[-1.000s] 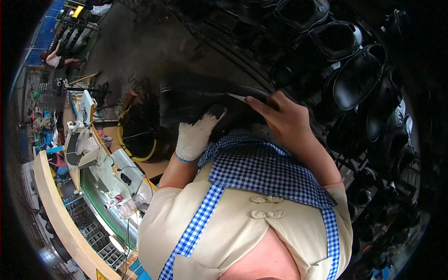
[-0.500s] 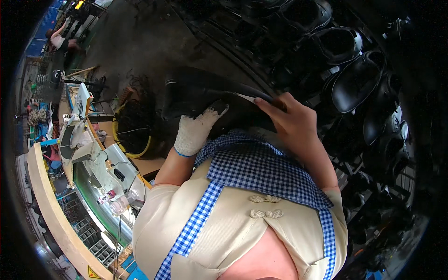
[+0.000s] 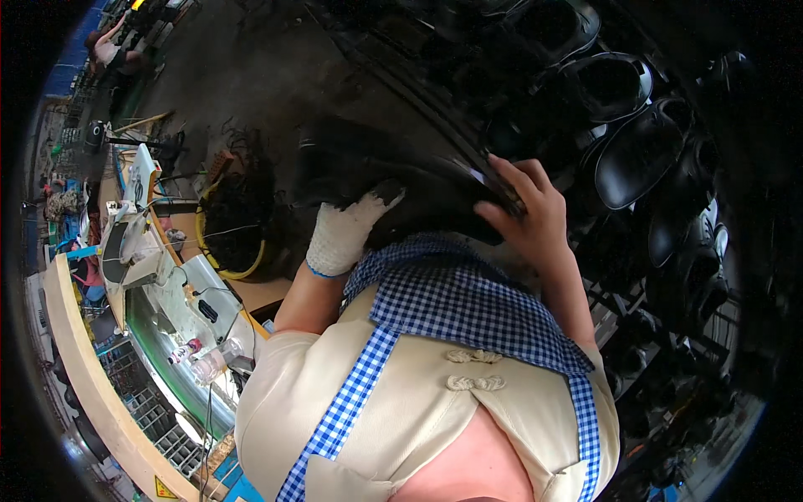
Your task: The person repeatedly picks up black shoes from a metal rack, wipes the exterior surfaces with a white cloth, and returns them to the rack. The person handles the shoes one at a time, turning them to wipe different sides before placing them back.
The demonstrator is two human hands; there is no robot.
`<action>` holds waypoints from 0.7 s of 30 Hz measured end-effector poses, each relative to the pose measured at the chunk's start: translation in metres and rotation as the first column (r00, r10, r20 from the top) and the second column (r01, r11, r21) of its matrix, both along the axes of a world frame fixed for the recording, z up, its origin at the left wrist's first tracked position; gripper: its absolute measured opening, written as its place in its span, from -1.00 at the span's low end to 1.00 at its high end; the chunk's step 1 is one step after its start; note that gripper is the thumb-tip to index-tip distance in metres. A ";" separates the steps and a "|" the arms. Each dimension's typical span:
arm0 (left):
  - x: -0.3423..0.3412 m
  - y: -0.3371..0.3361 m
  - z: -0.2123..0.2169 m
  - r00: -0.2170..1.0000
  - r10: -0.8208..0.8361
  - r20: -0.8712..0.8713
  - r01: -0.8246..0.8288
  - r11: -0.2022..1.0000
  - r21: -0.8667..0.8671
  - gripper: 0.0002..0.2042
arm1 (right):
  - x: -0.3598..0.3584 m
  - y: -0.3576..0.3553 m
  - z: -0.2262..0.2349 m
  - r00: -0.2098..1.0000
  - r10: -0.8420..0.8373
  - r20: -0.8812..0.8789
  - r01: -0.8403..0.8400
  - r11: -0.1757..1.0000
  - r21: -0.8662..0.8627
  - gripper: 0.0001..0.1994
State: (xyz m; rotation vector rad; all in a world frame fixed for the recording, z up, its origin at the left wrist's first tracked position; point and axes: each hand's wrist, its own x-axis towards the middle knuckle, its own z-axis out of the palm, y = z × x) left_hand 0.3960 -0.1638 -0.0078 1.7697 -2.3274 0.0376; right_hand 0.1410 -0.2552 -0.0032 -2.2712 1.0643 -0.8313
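A long black rubber boot (image 3: 376, 171) lies across in front of my chest. My left hand (image 3: 347, 230), in a white knit glove, grips its underside near the middle. My bare right hand (image 3: 523, 209) clasps the boot's right end, fingers curled over the top edge, with a thin light strip showing under the fingers. Part of the boot is hidden behind my blue-checked collar (image 3: 452, 293).
A rack of black boots and shoe parts (image 3: 636, 142) fills the right side. At left are a wooden workbench (image 3: 75, 335) with a machine (image 3: 125, 243), small bottles (image 3: 205, 360), and a yellow hose coil (image 3: 230, 251) on the dark floor. Another person (image 3: 104, 50) stands far off, upper left.
The boot has come closer to my chest and both hands have moved with it; my right hand has slid further over the boot's right end.
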 end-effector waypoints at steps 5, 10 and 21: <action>0.023 -0.012 -0.018 0.960 0.193 -0.201 -0.168 0.977 0.133 -0.51 | -0.012 0.003 -0.043 0.989 0.084 0.121 -0.121 0.931 0.344 -0.22; 0.026 -0.030 -0.035 0.548 0.150 -0.823 0.121 0.959 0.255 -0.60 | 0.011 -0.005 -0.094 0.906 -0.371 0.205 0.071 0.608 0.791 -0.22; 0.105 -0.133 -0.119 0.265 0.687 -0.677 -0.565 0.679 0.468 -0.63 | 0.031 -0.001 -0.102 0.971 -0.221 0.094 0.016 0.452 0.892 -0.44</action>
